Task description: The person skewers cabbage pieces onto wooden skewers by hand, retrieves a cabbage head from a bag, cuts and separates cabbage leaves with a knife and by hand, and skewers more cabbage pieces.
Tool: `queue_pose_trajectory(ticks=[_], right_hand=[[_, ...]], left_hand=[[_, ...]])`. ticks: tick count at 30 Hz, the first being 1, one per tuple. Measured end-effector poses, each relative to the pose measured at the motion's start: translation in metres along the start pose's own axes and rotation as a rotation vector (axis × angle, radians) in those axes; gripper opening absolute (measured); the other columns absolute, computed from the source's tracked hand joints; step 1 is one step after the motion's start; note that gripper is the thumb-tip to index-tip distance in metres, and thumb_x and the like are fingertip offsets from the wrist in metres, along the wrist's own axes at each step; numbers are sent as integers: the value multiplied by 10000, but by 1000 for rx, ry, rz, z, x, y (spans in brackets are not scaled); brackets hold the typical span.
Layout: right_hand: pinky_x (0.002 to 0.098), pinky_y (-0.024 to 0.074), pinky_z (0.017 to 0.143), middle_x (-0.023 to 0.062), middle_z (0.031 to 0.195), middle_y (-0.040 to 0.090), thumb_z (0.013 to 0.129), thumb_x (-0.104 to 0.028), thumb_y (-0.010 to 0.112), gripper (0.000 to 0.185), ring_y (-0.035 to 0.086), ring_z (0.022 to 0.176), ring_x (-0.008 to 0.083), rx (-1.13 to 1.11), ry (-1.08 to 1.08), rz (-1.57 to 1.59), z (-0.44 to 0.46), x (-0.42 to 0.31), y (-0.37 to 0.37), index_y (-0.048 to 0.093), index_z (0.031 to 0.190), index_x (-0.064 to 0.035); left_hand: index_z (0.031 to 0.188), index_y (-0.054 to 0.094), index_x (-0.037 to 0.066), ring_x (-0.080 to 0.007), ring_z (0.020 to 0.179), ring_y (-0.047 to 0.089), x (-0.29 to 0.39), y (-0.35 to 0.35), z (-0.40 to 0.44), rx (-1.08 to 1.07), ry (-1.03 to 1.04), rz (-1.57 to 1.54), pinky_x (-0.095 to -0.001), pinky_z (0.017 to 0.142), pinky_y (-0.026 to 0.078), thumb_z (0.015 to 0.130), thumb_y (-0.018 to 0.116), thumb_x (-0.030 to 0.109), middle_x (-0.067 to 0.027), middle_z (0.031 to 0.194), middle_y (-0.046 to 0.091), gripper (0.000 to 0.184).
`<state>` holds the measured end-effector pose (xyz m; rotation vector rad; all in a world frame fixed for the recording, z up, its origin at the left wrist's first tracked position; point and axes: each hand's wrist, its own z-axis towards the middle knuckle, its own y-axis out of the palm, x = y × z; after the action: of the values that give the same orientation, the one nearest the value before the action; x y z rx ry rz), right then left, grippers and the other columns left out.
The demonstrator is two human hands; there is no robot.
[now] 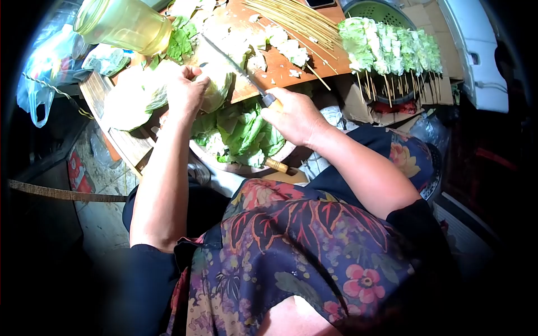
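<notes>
The right hand (294, 115), at the centre of the frame, is closed around the handle of a knife (232, 63) whose blade slants toward the upper left. The left hand (189, 92), left of centre, has its fingers curled in against the cut cabbage (217, 92); whether it pinches a leaf or only steadies the piece, I cannot tell. That cabbage lies at the near edge of the table (274, 75), just above a basin (288, 152) of loose green leaves (241, 131).

To cut well here, I'd keep the left fingertips tucked back, since the blade reaches up close beside that hand. Settling the piece flat on the table, away from its edge, should stop it rolling, and short, even strokes should keep the pieces alike. Similar widths would probably thread more neatly on the bamboo skewers (297, 22) at the top of the frame, judging by the packed cabbage skewers (389, 47) at upper right. Loose bits near the blade are best brushed aside first.
</notes>
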<state>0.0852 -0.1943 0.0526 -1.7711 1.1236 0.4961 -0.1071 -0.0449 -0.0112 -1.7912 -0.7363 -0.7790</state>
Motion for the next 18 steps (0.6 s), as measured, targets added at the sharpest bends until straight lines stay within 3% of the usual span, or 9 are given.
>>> queue_pose_trajectory(ticks=[3, 6, 16, 18], right_hand=[[368, 495, 752, 209, 892, 650, 808, -273, 608, 449, 644, 829, 320, -85, -22, -11, -13, -10, -3, 553, 1162, -3], [380, 498, 748, 211, 863, 646, 831, -253, 582, 398, 645, 808, 341, -115, -98, -32, -23, -12, -2, 554, 1150, -16], [406, 488, 722, 221, 843, 630, 840, -238, 576, 338, 629, 797, 354, -186, -69, -137, -15, -20, -14, 546, 1074, 5], [402, 483, 708, 215, 821, 621, 838, -225, 570, 305, 619, 765, 341, -230, -36, -89, -6, -25, -17, 552, 1023, 17]], left_hand=[[889, 594, 43, -116, 703, 581, 14, -3, -1, -39, -137, 65, -257, 685, 486, 779, 702, 134, -31, 769, 633, 179], [775, 558, 52, -153, 659, 592, 18, -3, -3, 6, -52, 104, -293, 677, 486, 723, 709, 166, -62, 713, 629, 197], [737, 540, 58, -151, 639, 582, 12, -1, 2, -2, -32, 106, -296, 659, 485, 720, 715, 161, -59, 673, 617, 204], [801, 565, 43, -114, 663, 562, 15, -3, 2, -48, -68, 119, -277, 658, 486, 771, 718, 148, -33, 729, 619, 187]])
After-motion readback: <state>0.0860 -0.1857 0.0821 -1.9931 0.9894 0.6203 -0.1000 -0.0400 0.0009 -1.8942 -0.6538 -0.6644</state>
